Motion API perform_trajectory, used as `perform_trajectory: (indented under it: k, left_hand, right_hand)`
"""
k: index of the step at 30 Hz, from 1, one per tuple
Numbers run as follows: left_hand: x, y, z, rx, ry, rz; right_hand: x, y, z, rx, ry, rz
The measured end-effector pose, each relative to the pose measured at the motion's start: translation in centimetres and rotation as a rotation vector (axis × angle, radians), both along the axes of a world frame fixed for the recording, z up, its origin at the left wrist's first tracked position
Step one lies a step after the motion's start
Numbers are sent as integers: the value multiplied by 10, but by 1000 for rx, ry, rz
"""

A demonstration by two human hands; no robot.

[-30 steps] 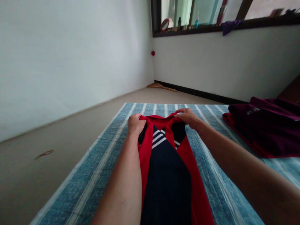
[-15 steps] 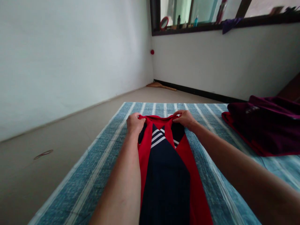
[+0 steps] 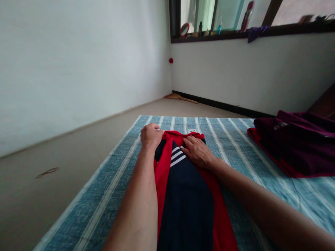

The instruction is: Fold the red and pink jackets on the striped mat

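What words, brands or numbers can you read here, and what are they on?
None reads clearly.
Purple garment: pale lettering, too blurred to read.
Small white patch at the far edge of the red and navy garment: a dark mark, too small to read.
Red bottle at the window: no readable label.
The red and navy garment's white stripes are plain bands, not writing.
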State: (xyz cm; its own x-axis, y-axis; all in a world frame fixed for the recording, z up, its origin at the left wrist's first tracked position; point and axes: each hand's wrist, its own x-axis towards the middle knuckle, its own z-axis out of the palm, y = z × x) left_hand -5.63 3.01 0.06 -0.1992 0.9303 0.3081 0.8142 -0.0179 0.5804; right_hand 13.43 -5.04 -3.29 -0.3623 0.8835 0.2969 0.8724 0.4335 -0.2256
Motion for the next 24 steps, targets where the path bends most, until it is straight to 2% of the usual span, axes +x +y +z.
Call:
perform_trajectory:
  k: [4,7,10,13,15,19,24]
  left_hand:
    - [0,0,3,-11,29,-74]
    - [1,-1,3,-66,73,-111]
    - [2,-2,0,-96,76,-125]
    - [2,-2,-1,-74,37,-130]
    - [1,-3,1,-46,-4,-140]
    - [3,-7,21,52,-97,-140]
    - [15,-24,64,248,-168,-207]
  right_hand:
    - [-3,-1,4,47,16,-19]
    - [-18,-7,17,102,50,93]
    - [-37,-5,20,30,35,217]
    - [-47,1,13,-74,-36,195]
    - [-48,3,8,-85,-52,171]
    - [-48,5,8,-108,-75,141]
    - [-54,7,10,-138,-88,103]
